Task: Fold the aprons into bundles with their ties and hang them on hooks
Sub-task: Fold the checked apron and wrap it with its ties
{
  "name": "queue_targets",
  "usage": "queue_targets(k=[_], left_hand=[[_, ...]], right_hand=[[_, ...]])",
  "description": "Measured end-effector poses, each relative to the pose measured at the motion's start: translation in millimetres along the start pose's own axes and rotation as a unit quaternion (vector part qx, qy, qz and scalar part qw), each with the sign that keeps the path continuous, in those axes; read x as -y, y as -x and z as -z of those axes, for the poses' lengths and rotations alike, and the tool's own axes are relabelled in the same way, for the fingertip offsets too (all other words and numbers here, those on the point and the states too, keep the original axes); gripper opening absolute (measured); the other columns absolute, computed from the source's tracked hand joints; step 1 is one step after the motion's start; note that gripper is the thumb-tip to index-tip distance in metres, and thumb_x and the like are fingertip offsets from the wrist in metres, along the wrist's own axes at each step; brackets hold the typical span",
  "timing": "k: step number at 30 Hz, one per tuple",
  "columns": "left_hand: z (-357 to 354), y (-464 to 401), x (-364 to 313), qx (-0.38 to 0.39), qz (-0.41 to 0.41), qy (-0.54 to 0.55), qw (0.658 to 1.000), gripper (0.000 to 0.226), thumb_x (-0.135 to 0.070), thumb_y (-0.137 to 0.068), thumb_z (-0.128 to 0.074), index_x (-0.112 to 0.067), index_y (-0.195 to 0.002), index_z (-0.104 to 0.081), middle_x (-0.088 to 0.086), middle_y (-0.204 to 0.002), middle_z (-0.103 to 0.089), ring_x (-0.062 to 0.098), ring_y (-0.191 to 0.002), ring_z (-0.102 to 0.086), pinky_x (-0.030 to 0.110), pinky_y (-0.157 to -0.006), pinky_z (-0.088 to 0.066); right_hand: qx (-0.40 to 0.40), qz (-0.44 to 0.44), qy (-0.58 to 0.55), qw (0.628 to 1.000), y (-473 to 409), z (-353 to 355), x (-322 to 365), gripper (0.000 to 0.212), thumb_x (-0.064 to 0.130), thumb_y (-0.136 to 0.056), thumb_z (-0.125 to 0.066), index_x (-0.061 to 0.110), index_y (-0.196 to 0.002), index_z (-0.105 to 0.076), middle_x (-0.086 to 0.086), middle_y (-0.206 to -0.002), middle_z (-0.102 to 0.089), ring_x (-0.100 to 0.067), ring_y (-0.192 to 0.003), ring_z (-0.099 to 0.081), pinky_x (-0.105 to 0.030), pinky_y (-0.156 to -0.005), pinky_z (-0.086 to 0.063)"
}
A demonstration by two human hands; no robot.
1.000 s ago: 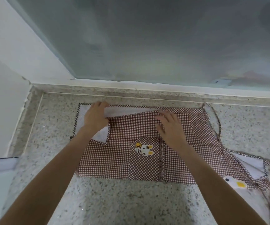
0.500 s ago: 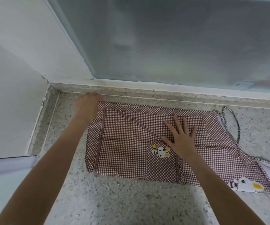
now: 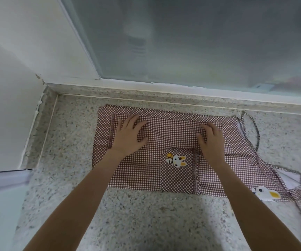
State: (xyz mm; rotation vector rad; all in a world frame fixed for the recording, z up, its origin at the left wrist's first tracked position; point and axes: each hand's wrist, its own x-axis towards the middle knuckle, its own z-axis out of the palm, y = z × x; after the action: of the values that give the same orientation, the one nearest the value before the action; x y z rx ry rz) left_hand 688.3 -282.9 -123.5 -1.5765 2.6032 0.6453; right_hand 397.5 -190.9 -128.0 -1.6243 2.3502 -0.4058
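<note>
Apron (image 3: 146, 169), brown-and-white check, lies folded flat on the speckled stone counter (image 3: 155, 223) before you, close to the back ledge under the frosted window (image 3: 200, 42). A rabbit patch (image 3: 176, 160) sits near its middle. One tie (image 3: 252, 124) loops over the stone just beyond the right edge. At the far right a second bit of check cloth with a white rabbit patch (image 3: 267, 193) runs out of view, and you cannot tell whether it belongs to the same apron. A white wall (image 3: 10, 87) closes off the left side. Your left hand (image 3: 129, 135) rests flat on the cloth, fingers spread and relaxed. Your right hand (image 3: 210, 140) presses the fold with fingers bent at the tips; you cannot tell whether it pinches the cloth.
</note>
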Motion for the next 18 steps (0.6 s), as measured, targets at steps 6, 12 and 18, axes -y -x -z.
queue_targets(k=[6,12,18], left_hand=[[-11,-45,-60,0.000,-0.048,0.001,0.999,0.062,-0.052,-0.088,-0.049,-0.027,-0.142,-0.033,0.003,-0.153,-0.022,0.022,-0.142,-0.012,0.049,-0.116,-0.004],[-14,-78,-87,0.024,-0.066,-0.020,0.997,0.072,-0.056,-0.084,-0.054,-0.026,-0.143,-0.028,0.002,-0.152,-0.023,0.023,-0.141,-0.014,0.050,-0.115,-0.007],[-11,-89,-85,0.013,-0.057,-0.043,0.997,0.081,-0.062,-0.073,-0.064,-0.026,-0.140,-0.035,0.003,-0.145,-0.034,0.026,-0.134,-0.027,0.049,-0.111,-0.016]], right_hand=[[-0.106,-0.228,-0.028,0.968,-43,43,-56,0.043,0.026,-0.090,-0.058,0.002,-0.126,-0.052,-0.024,-0.125,-0.052,-0.039,-0.117,-0.044,-0.045,-0.100,-0.034],[-0.001,-0.238,-0.010,0.971,-77,55,-88,0.045,0.034,-0.088,-0.059,0.013,-0.127,-0.050,-0.016,-0.122,-0.058,-0.034,-0.114,-0.048,-0.045,-0.098,-0.040],[0.031,-0.190,-0.061,0.979,-82,53,-97,0.023,0.031,-0.087,-0.062,0.012,-0.099,-0.060,-0.012,-0.107,-0.060,-0.029,-0.098,-0.056,-0.039,-0.085,-0.048]])
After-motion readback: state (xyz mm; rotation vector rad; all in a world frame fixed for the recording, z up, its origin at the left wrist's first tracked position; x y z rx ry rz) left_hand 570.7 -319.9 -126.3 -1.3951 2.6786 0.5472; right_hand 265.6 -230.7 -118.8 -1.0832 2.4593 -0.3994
